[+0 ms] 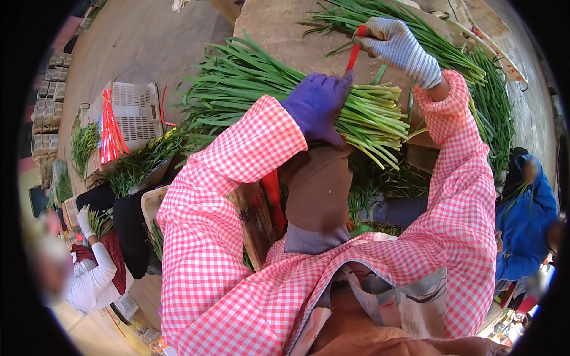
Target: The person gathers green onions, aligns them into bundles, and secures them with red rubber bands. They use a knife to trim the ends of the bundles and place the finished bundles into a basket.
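A thick bundle of long flat green stalks, which look like garlic chives (249, 84), lies across the board in front of me, pale stem ends to the right. My left hand (318, 104), in a purple glove, presses around the bundle near those stems. In my right hand (394, 44), in a striped, soiled glove, is the end of a red plastic ribbon (355, 53). The ribbon runs taut from these fingers down to my left thumb at the bundle. Whether it passes under the stalks is hidden.
More green stalks (445, 49) lie at upper right. At left, red ribbons (111, 129) hang over an upturned plastic crate (138, 107). One person in white (95, 276) handles stalks at far left; another in blue (525, 222) sits at right. Crates (49, 98) are stacked along the left.
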`<state>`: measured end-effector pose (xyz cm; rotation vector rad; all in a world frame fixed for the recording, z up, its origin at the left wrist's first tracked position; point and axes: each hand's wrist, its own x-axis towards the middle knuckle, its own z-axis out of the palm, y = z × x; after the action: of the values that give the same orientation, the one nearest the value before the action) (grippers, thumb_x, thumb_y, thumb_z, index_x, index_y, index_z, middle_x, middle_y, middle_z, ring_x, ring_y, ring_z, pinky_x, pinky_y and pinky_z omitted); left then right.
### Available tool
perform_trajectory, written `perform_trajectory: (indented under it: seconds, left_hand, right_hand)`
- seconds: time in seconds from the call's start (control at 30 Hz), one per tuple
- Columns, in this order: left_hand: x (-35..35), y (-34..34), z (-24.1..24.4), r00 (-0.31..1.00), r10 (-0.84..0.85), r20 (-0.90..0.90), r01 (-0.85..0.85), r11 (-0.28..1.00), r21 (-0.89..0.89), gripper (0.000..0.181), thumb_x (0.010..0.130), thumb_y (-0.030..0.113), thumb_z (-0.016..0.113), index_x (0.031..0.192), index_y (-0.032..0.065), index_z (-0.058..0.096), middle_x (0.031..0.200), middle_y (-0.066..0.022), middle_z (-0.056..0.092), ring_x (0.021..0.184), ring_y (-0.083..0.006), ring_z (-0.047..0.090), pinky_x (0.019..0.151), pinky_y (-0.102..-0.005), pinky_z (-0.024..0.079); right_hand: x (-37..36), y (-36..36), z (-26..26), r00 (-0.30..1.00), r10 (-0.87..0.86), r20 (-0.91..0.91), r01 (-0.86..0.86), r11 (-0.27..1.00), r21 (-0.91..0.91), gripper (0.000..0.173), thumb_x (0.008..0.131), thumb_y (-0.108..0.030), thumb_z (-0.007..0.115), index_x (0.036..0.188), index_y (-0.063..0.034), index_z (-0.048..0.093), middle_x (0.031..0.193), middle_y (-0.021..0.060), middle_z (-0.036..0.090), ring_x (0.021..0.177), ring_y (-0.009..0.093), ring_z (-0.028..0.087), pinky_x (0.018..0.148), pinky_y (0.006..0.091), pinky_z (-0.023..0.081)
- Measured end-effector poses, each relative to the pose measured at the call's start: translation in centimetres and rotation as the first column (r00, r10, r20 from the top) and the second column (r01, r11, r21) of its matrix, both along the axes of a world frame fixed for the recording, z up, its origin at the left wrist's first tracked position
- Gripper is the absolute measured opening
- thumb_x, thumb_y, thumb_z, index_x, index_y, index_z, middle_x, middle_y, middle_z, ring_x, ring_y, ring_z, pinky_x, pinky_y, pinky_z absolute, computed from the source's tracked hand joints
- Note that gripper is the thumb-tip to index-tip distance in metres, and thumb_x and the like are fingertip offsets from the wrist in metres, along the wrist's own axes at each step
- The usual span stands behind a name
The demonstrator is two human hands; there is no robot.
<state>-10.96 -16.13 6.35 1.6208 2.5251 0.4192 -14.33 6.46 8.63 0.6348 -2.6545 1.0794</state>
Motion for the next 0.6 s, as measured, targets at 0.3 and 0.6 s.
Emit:
perform_trajectory:
  seconds: [0.3, 0.6]
  left_hand:
    - [0.5, -0.6, -0.2, 0.993, 0.097, 0.066, -0.107, 0.979, 0.176, 0.114, 0.043, 0.046, 0.083, 0.128, -0.0080, 0.029, 0.117, -0.0241, 0.047, 0.108, -0.0391, 0.047, 0.095, -0.0419, 0.037]
    - [-0.6, 0.1, -0.7, 0.996, 0.039, -0.078, -0.036, 0.999, 0.032, 0.096, 0.055, 0.048, 0.077, 0.135, 0.0126, 0.036, 0.132, -0.0150, 0.043, 0.108, -0.0336, 0.050, 0.093, -0.0408, 0.040]
  right_hand:
    - [5.8, -2.0, 2.3, 0.998, -0.056, 0.037, 0.056, 0.998, 0.018, 0.017, 0.078, -0.014, 0.067, 0.079, 0.0017, 0.060, 0.064, 0.0131, 0.053, 0.060, 0.018, 0.057, 0.054, 0.0303, 0.045]
    - [10.7, -4.8, 0.3, 0.987, 0.129, 0.097, -0.128, 0.992, -0.008, 0.015, 0.075, -0.013, 0.061, 0.084, -0.0022, 0.064, 0.078, 0.0134, 0.060, 0.074, 0.028, 0.060, 0.066, 0.0342, 0.047]
